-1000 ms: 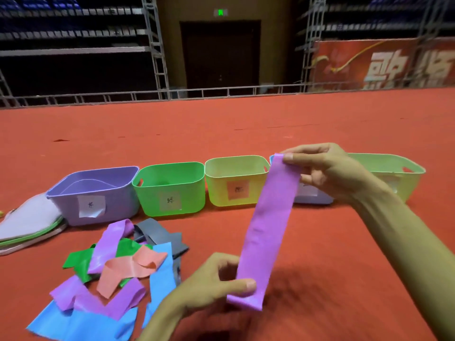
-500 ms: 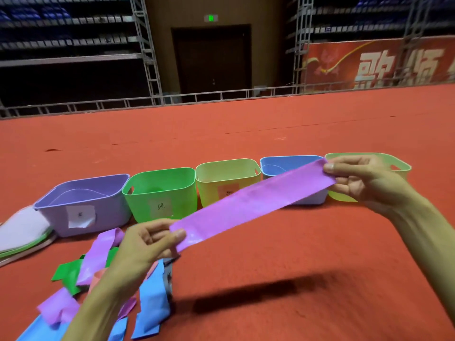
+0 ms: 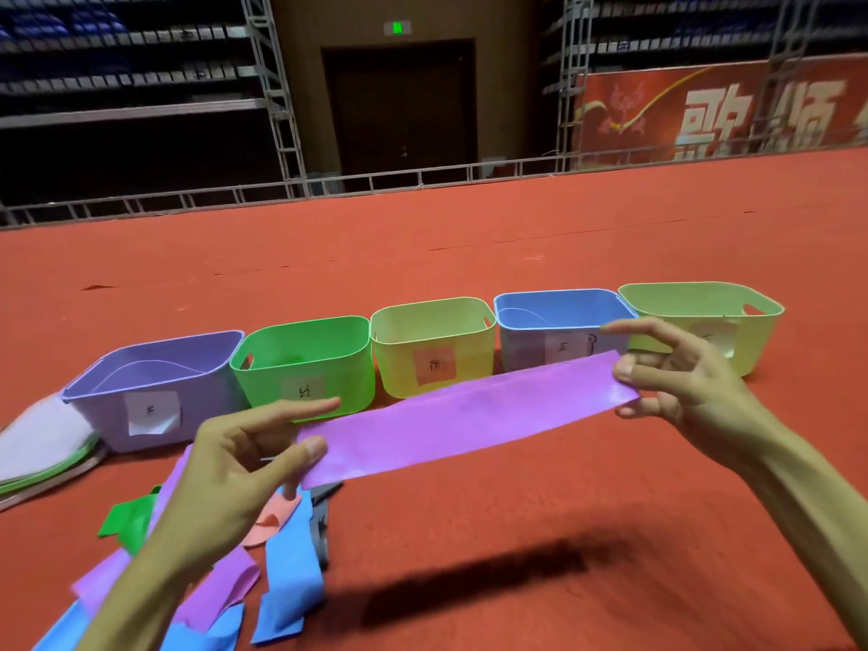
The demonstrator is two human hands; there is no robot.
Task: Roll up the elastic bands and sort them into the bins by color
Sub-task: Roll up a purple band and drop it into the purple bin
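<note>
Purple elastic band point(image 3: 469, 418) is held flat and taut in the air across the head view, and I can see it pinched at both ends. The left hand point(image 3: 225, 472) nips the nearer end between the thumb on top and fingers underneath, its index finger sticking out straight above the band. The right hand point(image 3: 681, 382) pinches the farther end the same way, thumb on top and index finger lifted off.

Beyond the fingertips I count five bins in a row on the red carpet point(image 3: 516, 533). They are a lavender bin point(image 3: 211, 406), a green bin point(image 3: 329, 364), a yellow bin point(image 3: 399, 368), a blue bin point(image 3: 521, 350) just behind the right thumb, and a pale green bin point(image 3: 751, 340) behind the right fingers. Under the left wrist lies a heap of unrolled bands point(image 3: 286, 570), some purple, blue, green and pink.
</note>
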